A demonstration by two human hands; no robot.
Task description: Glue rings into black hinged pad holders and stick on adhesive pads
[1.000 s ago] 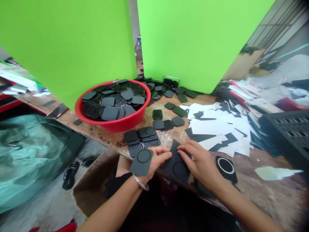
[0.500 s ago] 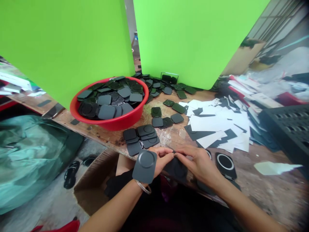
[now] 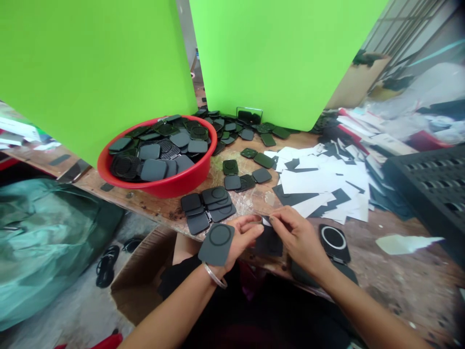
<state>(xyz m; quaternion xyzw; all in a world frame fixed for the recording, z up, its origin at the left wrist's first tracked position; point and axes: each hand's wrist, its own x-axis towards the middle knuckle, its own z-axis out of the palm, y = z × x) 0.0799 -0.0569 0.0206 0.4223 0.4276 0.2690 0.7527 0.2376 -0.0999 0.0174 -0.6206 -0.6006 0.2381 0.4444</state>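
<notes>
My left hand (image 3: pixel 243 237) is closed, thumb over fingers, on a dark grey folding wireless charger. One flat charger panel (image 3: pixel 217 244) with a raised ring lies against the back of this hand, above the bracelet. Between my hands, at the table's edge, is a dark sheet (image 3: pixel 268 245), with a bit of white showing at its top corner. My right hand (image 3: pixel 300 237) pinches that corner between thumb and fingertips. How the sheet and the charger meet is hidden by my fingers. Just right of my right hand lies an opened charger with a white ring (image 3: pixel 334 238).
A red basin (image 3: pixel 160 186) heaped with chargers stands at left. Several unfolded chargers (image 3: pixel 209 208) lie before my left hand. White and dark strips (image 3: pixel 308 182) spread at right, near a black crate (image 3: pixel 428 179). Green boards (image 3: pixel 261 58) rise behind; a cardboard box (image 3: pixel 136 276) sits below.
My right hand has drawn slightly up and away from my left fingers, and a white patch now shows at the sheet's corner. The view has shifted a little.
</notes>
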